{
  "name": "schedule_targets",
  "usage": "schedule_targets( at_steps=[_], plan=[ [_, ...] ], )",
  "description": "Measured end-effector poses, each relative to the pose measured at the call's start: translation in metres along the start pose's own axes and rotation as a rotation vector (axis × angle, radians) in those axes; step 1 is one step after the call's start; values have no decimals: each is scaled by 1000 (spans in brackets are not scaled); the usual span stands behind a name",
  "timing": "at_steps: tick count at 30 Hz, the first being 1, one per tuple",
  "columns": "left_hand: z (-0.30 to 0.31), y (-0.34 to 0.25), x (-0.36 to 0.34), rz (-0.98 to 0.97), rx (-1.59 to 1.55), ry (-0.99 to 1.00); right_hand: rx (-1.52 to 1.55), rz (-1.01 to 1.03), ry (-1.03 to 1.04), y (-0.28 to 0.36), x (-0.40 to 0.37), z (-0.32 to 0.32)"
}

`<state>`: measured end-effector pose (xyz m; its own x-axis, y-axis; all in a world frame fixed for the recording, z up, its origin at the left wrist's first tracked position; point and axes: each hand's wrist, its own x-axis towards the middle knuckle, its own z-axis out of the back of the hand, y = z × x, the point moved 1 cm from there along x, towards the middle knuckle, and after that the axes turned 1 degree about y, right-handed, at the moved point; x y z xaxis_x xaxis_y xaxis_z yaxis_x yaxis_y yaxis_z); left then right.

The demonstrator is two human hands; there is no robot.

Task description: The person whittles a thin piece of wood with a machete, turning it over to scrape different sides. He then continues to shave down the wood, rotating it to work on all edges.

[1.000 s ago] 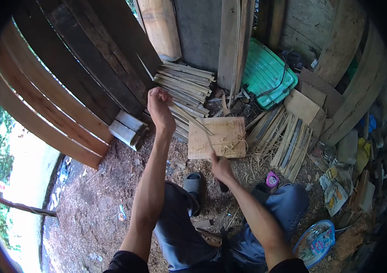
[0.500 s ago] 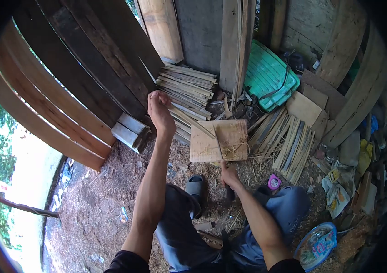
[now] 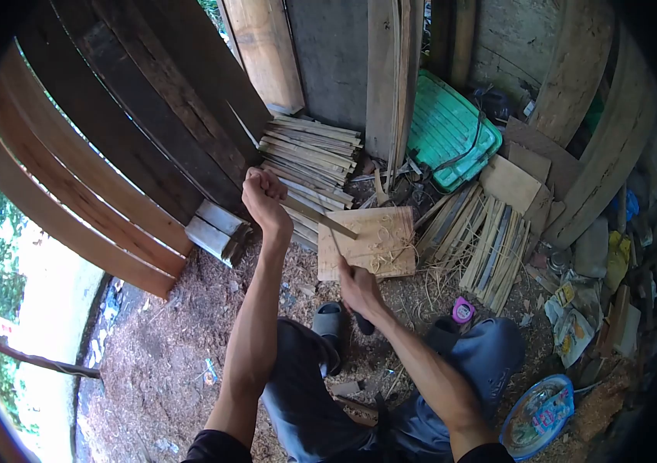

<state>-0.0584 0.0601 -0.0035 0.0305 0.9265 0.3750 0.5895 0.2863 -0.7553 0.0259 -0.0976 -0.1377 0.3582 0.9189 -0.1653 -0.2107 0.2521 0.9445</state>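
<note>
My left hand point(image 3: 265, 202) is closed around one end of a flat wooden or bamboo strip point(image 3: 314, 216). The strip slants down to the right, its far end over a square wooden board point(image 3: 391, 261). In my right hand point(image 3: 361, 290) is a knife point(image 3: 334, 242), gripped by its dark handle, the lower end of which shows beneath the fist. Its narrow blade points up and crosses the strip near the board's left side. Thin curled shavings point(image 3: 385, 238) lie on the board.
Behind the board, a stack of strips point(image 3: 314, 147) lies by the plank wall. More strips point(image 3: 496, 251) are piled to the right, near a green plastic lid point(image 3: 452, 135). A pink tape measure point(image 3: 463, 310), a slipper point(image 3: 330, 320) and a clear tub point(image 3: 538, 417) sit on the shaving-strewn ground.
My right hand has moved left and slightly up with the knife, bringing the blade farther along the strip toward my left hand. My left hand has dropped slightly, still holding the strip.
</note>
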Motion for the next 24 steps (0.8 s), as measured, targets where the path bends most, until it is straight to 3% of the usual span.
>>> schedule_targets(
  at_steps=[3,5,7,8,9,13,15,16,18,19,24],
  plan=[
    [-15,-1,-9,-33,65,-44,222,66,58,57,-11,1],
    [-22,-1,-15,-70,84,-32,290,23,89,31,3,-11],
    [-19,-2,-16,-78,93,-74,168,-130,104,-11,16,-8],
    [-15,-3,-15,-73,111,-70,436,-356,214,-9,17,8],
    [-13,-4,-14,-68,127,-65,381,-367,202,2,15,15],
    [-11,-4,-12,-42,180,-23,267,-269,157,42,-6,15],
    [-10,-2,-10,-41,151,13,31,38,-17,24,1,2],
    [-13,-2,-11,-45,158,15,32,30,-13,6,6,-7],
    [-17,-1,-12,-62,170,-10,-147,248,-217,-29,18,-11],
    [-17,-1,-11,-70,167,-15,-8,-233,48,-48,23,-4],
    [-8,1,-6,-111,202,-22,120,-370,150,-10,5,20]
  ],
)
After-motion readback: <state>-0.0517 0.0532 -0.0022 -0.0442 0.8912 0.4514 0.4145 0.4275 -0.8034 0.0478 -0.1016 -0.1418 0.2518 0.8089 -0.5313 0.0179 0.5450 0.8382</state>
